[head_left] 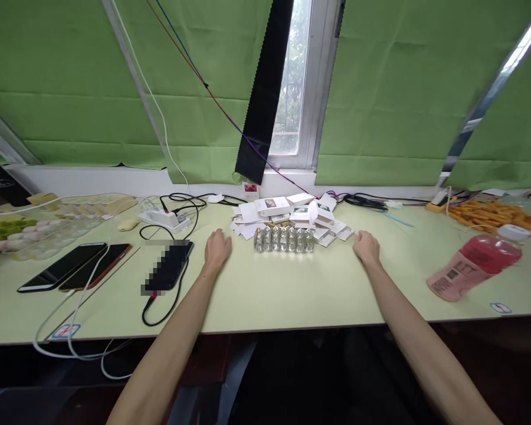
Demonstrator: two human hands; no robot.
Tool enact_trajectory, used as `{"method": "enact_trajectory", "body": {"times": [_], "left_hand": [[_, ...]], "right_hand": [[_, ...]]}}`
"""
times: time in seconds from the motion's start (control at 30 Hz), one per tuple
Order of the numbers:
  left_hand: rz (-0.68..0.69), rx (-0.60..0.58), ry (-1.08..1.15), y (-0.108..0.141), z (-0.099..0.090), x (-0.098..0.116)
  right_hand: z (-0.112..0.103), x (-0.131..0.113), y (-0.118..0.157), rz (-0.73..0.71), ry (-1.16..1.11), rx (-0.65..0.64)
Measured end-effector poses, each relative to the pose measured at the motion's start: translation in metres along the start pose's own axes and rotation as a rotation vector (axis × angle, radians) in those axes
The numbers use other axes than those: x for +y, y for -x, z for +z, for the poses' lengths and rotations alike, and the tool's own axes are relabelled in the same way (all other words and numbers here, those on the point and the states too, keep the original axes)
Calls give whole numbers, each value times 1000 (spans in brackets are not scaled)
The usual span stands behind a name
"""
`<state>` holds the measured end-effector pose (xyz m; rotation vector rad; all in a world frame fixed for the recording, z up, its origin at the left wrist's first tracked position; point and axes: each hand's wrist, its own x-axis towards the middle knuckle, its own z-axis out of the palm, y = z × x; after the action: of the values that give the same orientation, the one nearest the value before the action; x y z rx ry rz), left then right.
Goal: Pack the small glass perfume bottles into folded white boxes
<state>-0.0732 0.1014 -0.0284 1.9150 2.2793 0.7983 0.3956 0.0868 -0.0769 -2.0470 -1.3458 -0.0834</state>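
My left hand [218,251] rests on the pale table, left of a row of small clear, shiny bottles [284,239], holding nothing. To the right of that row, my right hand [366,247] lies on the tabletop with nothing in it. Both hands show fingers a little bent and loosely apart. The bottles stand side by side between the hands, touching neither. Just behind them is a loose pile of small white boxes [272,206], some with printed pictures.
Left of my left hand lie a phone [172,267] on a black cable, two more dark devices [64,267] and a white power strip [166,220]. At the right are a pink bottle [473,265] lying tilted and a heap of orange pieces [491,215].
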Motion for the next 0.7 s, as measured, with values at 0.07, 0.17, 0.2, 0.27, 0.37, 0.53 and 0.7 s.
{"method": "enact_trajectory", "body": {"times": [0.07,0.17,0.2,0.27,0.37,0.53,0.7], "left_hand": [[-2,-27,-16,-1,0,-1],[12,-44,-30,-3,0,-3],[17,-47,-34,-4,0,-4],[19,-55,-43,-5,0,-5],[11,-70,-56,-7,1,-6],[6,-66,-62,-9,3,-8],[2,-52,-65,-12,6,-10]], "right_hand": [[-1,-1,2,-18,22,-38],[-1,-6,3,-31,37,-60],[-1,-7,3,-31,40,-64],[-1,-8,3,-26,44,-73],[-1,-8,2,-15,50,-92],[0,-8,1,9,69,-105],[-1,-8,0,26,88,-126]]}}
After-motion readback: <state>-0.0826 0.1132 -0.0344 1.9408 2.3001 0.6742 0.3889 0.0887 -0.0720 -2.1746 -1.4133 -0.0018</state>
